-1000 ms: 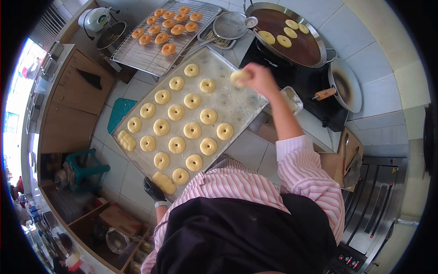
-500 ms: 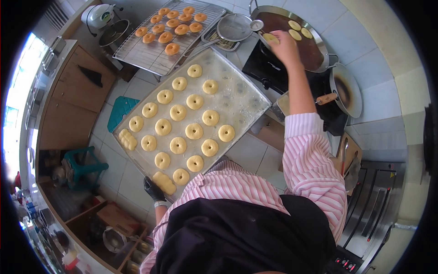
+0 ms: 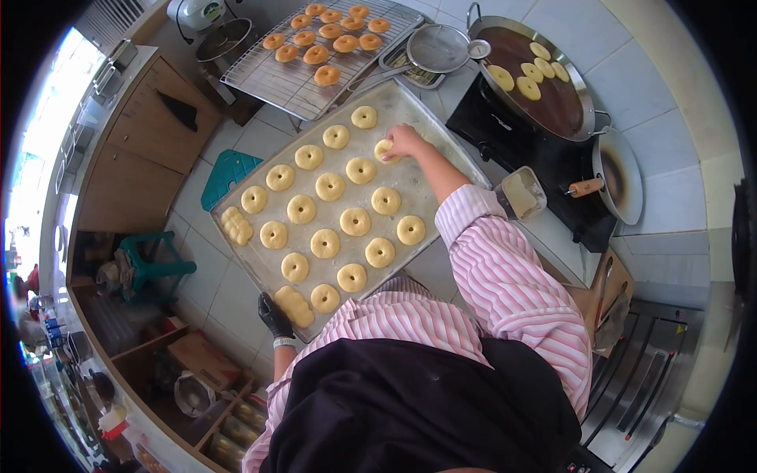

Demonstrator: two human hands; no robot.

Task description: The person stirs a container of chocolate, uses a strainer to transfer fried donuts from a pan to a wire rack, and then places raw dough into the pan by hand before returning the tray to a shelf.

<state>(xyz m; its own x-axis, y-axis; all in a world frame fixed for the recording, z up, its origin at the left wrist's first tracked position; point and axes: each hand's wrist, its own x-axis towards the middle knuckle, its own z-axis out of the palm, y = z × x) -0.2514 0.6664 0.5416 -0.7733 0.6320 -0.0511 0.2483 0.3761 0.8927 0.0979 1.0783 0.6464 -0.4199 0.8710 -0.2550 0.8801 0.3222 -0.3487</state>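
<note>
A metal tray [image 3: 438,142] with rows of raw ring-shaped doughs lies tilted across the middle. My bare right hand [image 3: 405,143] pinches one dough ring [image 3: 383,150] at the tray's upper right part. Gloved in black, my left hand [image 3: 274,317] holds the tray's near left corner, beside a lumpy braided dough [image 3: 294,306]; its fingers are partly hidden. A second braided dough [image 3: 236,226] sits at the left corner. At the upper right, several pale rings float in the dark oil of a wide pan [image 3: 524,102].
Browned rings [image 3: 326,76] rest on a wire rack [image 3: 272,83] at the top, near a strainer [image 3: 438,49]. A black stove [image 3: 505,122] supports the oil pan and a wok [image 3: 619,175]. A tub [image 3: 523,194] stands right of the tray. A green stool [image 3: 154,266] is at left.
My right hand has moved from the oil pan down and left to a ring on the tray. More rings now float in the oil. The whole view has shifted slightly.
</note>
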